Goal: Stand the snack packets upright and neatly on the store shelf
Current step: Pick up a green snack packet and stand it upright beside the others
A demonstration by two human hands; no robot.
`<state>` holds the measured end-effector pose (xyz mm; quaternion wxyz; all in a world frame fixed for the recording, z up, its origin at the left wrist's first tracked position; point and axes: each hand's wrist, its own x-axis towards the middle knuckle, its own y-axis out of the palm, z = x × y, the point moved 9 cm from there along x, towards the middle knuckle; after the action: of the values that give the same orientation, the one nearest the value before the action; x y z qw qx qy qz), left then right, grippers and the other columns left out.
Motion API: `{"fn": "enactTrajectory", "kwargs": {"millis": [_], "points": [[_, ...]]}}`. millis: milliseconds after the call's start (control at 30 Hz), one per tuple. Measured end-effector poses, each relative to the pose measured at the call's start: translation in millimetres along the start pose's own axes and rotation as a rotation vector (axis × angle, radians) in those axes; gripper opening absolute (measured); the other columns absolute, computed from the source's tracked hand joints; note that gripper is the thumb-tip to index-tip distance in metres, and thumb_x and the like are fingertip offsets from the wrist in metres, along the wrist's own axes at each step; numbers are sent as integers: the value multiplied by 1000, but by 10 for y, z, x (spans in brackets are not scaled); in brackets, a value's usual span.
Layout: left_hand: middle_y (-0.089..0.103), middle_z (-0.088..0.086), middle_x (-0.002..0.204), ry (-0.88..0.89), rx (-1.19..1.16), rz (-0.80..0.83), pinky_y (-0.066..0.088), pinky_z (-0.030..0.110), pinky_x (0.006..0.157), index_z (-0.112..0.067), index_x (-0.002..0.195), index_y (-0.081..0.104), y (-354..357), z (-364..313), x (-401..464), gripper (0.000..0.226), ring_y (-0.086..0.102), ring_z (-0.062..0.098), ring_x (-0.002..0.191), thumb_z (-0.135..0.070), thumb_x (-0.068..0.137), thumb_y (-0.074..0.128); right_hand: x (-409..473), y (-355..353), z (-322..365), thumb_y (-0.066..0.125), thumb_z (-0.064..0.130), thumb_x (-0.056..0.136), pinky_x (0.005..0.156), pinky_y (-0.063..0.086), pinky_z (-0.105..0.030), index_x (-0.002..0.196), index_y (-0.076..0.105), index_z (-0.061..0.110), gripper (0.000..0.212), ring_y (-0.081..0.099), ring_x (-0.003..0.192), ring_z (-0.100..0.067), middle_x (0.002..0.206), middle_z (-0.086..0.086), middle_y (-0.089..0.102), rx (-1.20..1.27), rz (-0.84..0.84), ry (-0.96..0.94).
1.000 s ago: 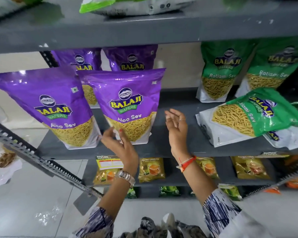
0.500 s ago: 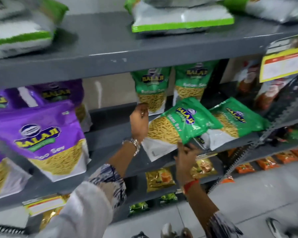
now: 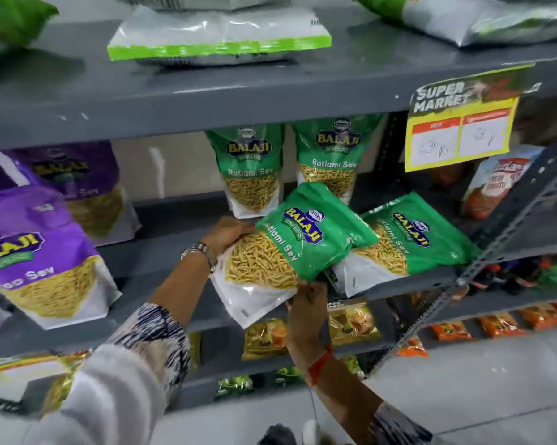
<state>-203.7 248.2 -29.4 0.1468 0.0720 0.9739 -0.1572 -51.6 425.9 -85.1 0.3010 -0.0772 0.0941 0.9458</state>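
Note:
A green Ratlami Sev packet [image 3: 290, 248] leans tilted over the front of the grey middle shelf [image 3: 161, 248]. My left hand [image 3: 229, 234] grips its upper left edge. My right hand [image 3: 307, 303] pinches its lower right edge from below. Beside it a second green packet [image 3: 408, 239] lies flat and slanted on the shelf. Two more green packets [image 3: 254, 168] [image 3: 331, 155] stand upright at the back. On the left, purple Aloo Sev packets [image 3: 42, 264] [image 3: 78, 184] stand upright.
The top shelf [image 3: 270, 91] carries flat-lying packets [image 3: 219, 36]. A yellow price tag [image 3: 460, 123] hangs from its front edge. A perforated metal brace [image 3: 482, 261] runs diagonally at the right. Lower shelves hold small yellow and orange sachets [image 3: 354, 322]. Grey floor lies below.
My view and both hands shifted right, from the purple packets to the green ones. Both hands have closed on the tilted green packet, which is now lifted further off the shelf.

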Motion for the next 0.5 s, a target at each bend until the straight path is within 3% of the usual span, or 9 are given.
{"fn": "enactTrajectory", "kwargs": {"millis": [100, 200, 333, 500], "points": [[68, 11, 63, 0, -35, -144, 51, 33, 69, -4, 70, 71, -59, 185, -254, 12, 59, 21, 62, -17, 72, 72, 35, -211, 114, 48, 15, 93, 69, 39, -41, 79, 50, 18, 15, 46, 66, -18, 72, 3, 50, 5, -40, -9], [59, -10, 39, -32, -100, -293, 40, 16, 45, -15, 59, 64, -113, 312, -553, 21, 49, 6, 42, -11, 79, 64, 94, -350, 290, 50, 12, 92, 70, 38, -33, 76, 51, 20, 18, 47, 70, -15, 75, 4, 51, 8, -6, -54], [67, -10, 51, 18, -249, -367, 48, 17, 47, -17, 71, 67, -112, 278, -1083, 18, 59, 9, 51, -11, 85, 57, 78, -380, 605, 51, 11, 92, 60, 41, -14, 75, 52, 25, 22, 49, 72, -10, 83, -4, 55, 19, 117, -142], [70, -10, 52, 104, -413, -434, 49, 15, 47, -15, 71, 68, -183, 209, -1766, 24, 62, 3, 50, -4, 85, 51, -165, -424, 942, 55, 14, 91, 60, 42, -9, 78, 58, 25, 17, 53, 67, 3, 79, 3, 59, 72, 210, -222]]}}
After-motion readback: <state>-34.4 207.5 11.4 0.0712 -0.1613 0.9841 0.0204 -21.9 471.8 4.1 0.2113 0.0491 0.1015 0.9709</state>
